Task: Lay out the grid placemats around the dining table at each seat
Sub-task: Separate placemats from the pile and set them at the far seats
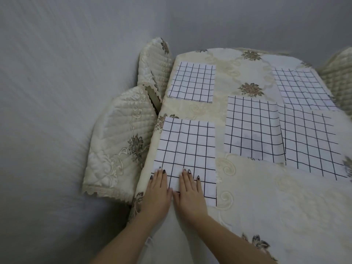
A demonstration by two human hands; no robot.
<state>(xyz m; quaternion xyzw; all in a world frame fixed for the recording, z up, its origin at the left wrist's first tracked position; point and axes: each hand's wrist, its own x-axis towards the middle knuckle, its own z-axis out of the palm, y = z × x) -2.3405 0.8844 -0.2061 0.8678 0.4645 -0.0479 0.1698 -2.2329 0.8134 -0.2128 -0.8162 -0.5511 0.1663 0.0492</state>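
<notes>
We pressed the near placemat (187,149) with left hand (159,189) and right hand (190,189), grips wide; a covered chair (122,141) stood at nine o'clock.

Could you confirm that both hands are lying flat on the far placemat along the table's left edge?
Not quite: the head view shows the left hand and right hand lying flat on the near placemat along that edge; the far placemat lies untouched.

Two quilted cream chair backs (122,141) sit just beside a floral tablecloth (247,197).
</notes>
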